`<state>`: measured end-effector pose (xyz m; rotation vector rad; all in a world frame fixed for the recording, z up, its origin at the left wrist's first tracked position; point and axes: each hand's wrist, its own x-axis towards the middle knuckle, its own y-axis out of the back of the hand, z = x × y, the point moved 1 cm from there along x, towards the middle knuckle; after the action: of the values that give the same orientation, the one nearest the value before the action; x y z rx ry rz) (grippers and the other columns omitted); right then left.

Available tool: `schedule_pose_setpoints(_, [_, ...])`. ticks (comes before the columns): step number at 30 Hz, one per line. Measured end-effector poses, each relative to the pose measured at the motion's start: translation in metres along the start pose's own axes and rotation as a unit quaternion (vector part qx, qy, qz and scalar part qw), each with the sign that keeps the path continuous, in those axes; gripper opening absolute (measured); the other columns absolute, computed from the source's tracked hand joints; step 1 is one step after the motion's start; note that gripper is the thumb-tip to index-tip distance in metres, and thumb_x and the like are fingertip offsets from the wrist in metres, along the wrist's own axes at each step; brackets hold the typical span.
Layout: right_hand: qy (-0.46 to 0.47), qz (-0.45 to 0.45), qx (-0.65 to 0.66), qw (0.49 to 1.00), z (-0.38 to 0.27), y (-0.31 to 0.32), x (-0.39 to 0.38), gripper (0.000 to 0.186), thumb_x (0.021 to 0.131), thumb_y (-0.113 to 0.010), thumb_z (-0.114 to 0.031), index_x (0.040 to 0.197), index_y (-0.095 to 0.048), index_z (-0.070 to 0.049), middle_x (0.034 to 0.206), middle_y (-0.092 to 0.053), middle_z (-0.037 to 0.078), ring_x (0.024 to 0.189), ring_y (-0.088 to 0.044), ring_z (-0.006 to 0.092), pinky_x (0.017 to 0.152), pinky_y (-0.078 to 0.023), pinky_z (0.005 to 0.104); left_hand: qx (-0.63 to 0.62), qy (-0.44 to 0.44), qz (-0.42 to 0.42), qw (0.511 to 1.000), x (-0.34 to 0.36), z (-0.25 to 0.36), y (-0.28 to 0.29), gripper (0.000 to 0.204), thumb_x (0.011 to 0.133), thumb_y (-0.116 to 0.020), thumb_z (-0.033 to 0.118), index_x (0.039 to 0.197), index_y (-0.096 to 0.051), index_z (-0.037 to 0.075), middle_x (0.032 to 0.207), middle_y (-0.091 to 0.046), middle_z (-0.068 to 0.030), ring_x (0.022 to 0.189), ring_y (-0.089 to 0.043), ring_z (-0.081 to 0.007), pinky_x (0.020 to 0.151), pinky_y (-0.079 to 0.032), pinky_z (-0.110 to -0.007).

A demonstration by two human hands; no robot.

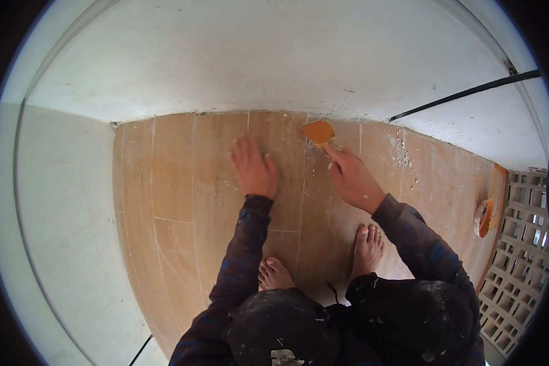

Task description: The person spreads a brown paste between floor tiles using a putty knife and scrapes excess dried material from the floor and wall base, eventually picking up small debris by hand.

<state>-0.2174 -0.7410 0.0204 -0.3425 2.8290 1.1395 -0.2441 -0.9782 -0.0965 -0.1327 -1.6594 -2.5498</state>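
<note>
Head: our right hand grips a scraper; our left hand looks flat, empty. Likely scraping; next needs low pushes.

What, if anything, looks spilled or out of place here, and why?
Pale crumbs lie scattered on the floor near the wall, to the right of the scraper in the right hand. They look odd as loose, uneven bits on a flat surface.

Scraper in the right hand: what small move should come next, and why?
Probably slide the scraper rightward along the floor: the right hand already grips it near the wall's base, and loose crumbs lie farther right.
</note>
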Motion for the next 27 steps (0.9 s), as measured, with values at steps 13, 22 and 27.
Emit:
schedule_pose_setpoints(13, [-0.217, 0.040, 0.255, 0.942, -0.049, -0.089, 0.036, 0.053, 0.106, -0.047, -0.009, 0.156, -0.040, 0.007, 0.115, -0.052, 0.023, 0.060, -0.067, 0.0245, 0.056, -0.061, 0.0357, 0.060, -0.031, -0.096, 0.993, -0.102, -0.060, 0.055, 0.081, 0.100, -0.054, 0.035, 0.163, -0.025, -0.007, 0.173, -0.019, -0.0263, 0.161, -0.016, -0.0430, 0.131, -0.010, -0.056])
schedule_pose_setpoints(22, [-0.243, -0.019, 0.335, 0.910, -0.025, -0.049, -0.019, 0.054, 0.103, -0.051, -0.008, 0.156, -0.042, 0.002, 0.094, -0.058, 0.008, 0.061, -0.061, 0.0131, 0.053, -0.056, 0.0300, 0.062, -0.078, -0.031, 0.995, -0.005, -0.065, 0.029, 0.080, 0.102, -0.055, 0.040, 0.162, -0.029, -0.006, 0.172, -0.022, -0.0268, 0.161, -0.018, -0.0416, 0.130, -0.013, -0.056])
schedule_pose_setpoints(27, [-0.246, 0.094, 0.275, 0.925, 0.017, 0.011, -0.111, 0.063, 0.100, -0.052, -0.005, 0.160, -0.034, 0.000, 0.095, -0.065, 0.011, 0.061, -0.060, 0.0140, 0.055, -0.053, 0.0286, 0.064, -0.121, 0.002, 0.991, 0.045, 0.021, -0.026, 0.084, 0.100, -0.055, 0.047, 0.160, -0.032, -0.007, 0.171, -0.023, -0.0279, 0.160, -0.020, -0.0404, 0.130, -0.013, -0.054])
